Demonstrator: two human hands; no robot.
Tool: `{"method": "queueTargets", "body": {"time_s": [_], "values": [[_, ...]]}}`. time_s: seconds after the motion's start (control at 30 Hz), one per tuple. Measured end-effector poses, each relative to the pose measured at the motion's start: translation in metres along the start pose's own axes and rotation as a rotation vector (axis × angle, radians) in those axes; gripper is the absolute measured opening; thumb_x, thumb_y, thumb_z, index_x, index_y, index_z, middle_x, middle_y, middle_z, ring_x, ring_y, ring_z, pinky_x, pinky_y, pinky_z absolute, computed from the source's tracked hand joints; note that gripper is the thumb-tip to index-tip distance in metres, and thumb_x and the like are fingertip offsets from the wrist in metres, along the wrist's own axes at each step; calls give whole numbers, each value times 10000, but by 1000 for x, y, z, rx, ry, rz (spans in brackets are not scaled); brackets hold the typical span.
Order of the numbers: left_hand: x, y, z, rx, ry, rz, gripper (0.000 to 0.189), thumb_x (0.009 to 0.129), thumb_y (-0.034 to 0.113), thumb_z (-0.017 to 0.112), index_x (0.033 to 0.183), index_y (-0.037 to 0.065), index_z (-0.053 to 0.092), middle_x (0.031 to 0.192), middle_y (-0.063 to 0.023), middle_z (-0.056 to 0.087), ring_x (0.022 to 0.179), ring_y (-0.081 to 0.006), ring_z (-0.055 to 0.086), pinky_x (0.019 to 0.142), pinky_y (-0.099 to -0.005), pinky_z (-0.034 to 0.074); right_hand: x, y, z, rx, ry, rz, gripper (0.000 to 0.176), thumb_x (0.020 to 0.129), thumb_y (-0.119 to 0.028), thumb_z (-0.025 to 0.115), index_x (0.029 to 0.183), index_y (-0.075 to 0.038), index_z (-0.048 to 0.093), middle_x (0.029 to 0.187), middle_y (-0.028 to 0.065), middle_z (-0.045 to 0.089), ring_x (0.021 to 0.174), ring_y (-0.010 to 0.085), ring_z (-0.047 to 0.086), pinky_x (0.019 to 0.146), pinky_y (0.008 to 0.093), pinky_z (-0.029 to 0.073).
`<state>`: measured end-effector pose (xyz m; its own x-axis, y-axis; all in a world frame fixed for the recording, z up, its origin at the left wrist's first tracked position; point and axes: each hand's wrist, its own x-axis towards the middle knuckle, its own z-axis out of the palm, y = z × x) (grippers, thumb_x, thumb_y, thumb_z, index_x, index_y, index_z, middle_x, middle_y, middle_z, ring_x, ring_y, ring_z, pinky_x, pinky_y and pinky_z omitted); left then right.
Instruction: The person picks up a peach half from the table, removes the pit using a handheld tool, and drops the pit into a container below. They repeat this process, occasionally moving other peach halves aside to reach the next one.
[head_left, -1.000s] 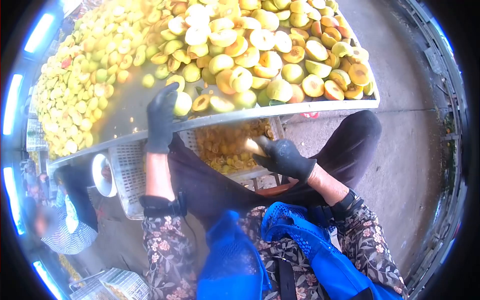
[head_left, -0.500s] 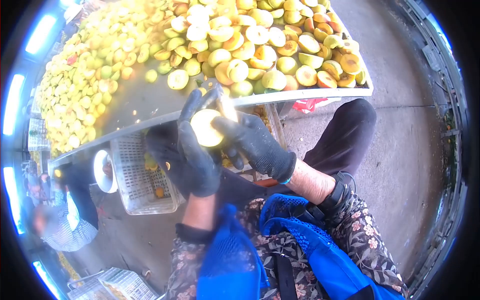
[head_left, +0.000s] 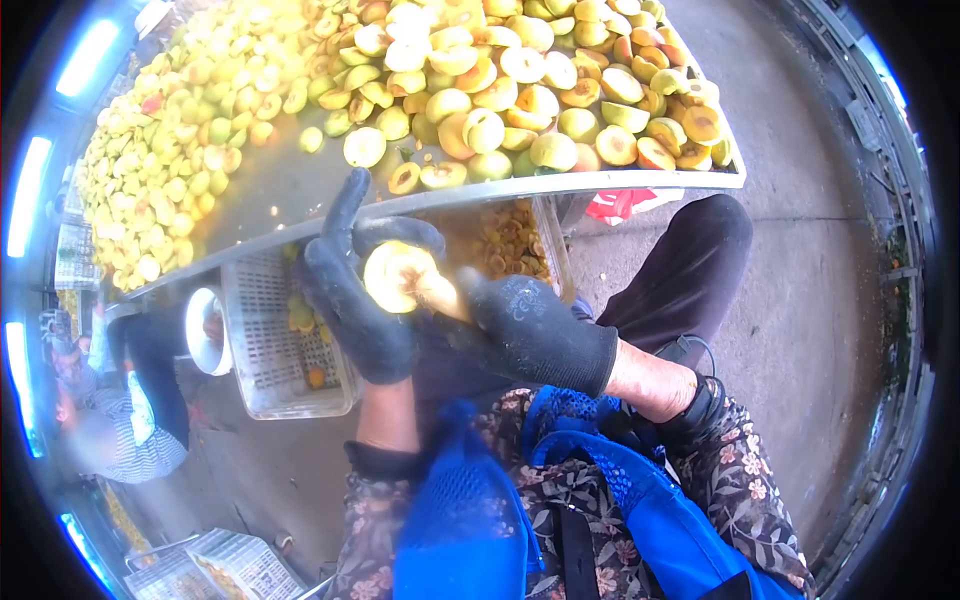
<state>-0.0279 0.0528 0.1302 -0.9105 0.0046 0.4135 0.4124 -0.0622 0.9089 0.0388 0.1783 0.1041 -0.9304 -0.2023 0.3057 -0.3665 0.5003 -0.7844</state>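
My left hand [head_left: 365, 285], in a dark glove, holds a peach half [head_left: 395, 277] with its pale yellow cut face turned up. Its thumb points up and its fingers curve behind the fruit. My right hand [head_left: 540, 325], gloved too, is closed around a slim hand tool [head_left: 443, 297]. The tool's tan, blurred end touches the middle of the cut face; its exact kind cannot be made out. Both hands are just in front of the metal table's rim [head_left: 600, 182]. Peach halves [head_left: 484, 130] are heaped on the table beyond, several of them near the edge.
Below the table, a white plastic crate [head_left: 290, 345] holds a few fruits, beside a white bucket [head_left: 207, 330]. Small brown pieces [head_left: 510, 240] fill a container under the rim. Another person [head_left: 130, 430] is at the left. More crates [head_left: 240, 565] stand at lower left.
My left hand has moved slightly left and opened out around the peach half. My right hand has lowered and turned, bringing the tool's end onto the cut face.
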Motion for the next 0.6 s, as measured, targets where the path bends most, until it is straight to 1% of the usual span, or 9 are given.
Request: {"method": "queueTargets", "body": {"time_s": [0.07,0.13,0.23,0.27,0.33,0.4,0.43,0.5,0.6], "values": [[3,2,-4,207,-51,60,729,996,492,188,1284,-130,436,660,-114,633,629,-167,604,678,-285,497,-2,2,2,173,-70,88,223,835,-169,640,998,-47,550,697,194,577,606,370,590,515,448,438],[4,-1,-8,78,-133,-26,707,998,472,195,1269,-126,459,656,-118,639,624,-167,610,656,-279,497,-1,5,1,397,-155,155,197,839,-167,629,943,-36,526,729,208,583,651,369,602,551,465,449],[9,-13,-22,44,-296,-46,700,995,462,193,1264,-123,469,672,-125,650,633,-169,620,634,-274,495,-2,8,3,397,-194,234,208,858,-182,612,955,-13,540,751,217,594,669,408,589,580,466,438],[12,-17,-24,56,-358,-31,702,994,462,191,1265,-122,469,680,-128,654,639,-170,623,629,-274,493,-2,9,4,311,-169,178,219,864,-195,609,960,-7,547,746,216,597,660,399,592,581,457,436],[15,-17,-22,46,-335,-78,722,991,489,194,1272,-121,459,697,-134,657,665,-177,630,626,-281,494,-1,13,8,136,-118,71,246,877,-221,602,969,4,561,736,212,602,641,380,600,585,440,433],[16,-17,-10,-44,-145,-156,750,987,521,186,1272,-118,457,707,-137,658,685,-184,633,623,-288,493,-2,20,17,420,-86,205,269,887,-245,598,991,2,577,712,195,594,607,301,598,580,416,439],[13,-17,6,-128,32,-210,767,984,539,176,1268,-115,459,709,-137,658,692,-188,632,621,-291,492,-1,22,22,563,-68,270,281,892,-257,596,1002,1,586,701,186,590,591,261,597,578,404,442],[9,-19,14,-94,183,-215,800,976,573,156,1252,-109,470,709,-136,655,704,-195,630,621,-296,492,4,22,30,643,-74,395,287,899,-271,589,998,-2,596,693,157,589,611,199,578,582,385,446],[-6,-23,-7,99,69,-168,830,964,604,133,1214,-99,497,697,-128,649,697,-198,626,621,-300,495,8,16,7,918,-380,590,291,908,-287,580,981,-7,610,716,116,602,661,157,563,612,365,455]]}}
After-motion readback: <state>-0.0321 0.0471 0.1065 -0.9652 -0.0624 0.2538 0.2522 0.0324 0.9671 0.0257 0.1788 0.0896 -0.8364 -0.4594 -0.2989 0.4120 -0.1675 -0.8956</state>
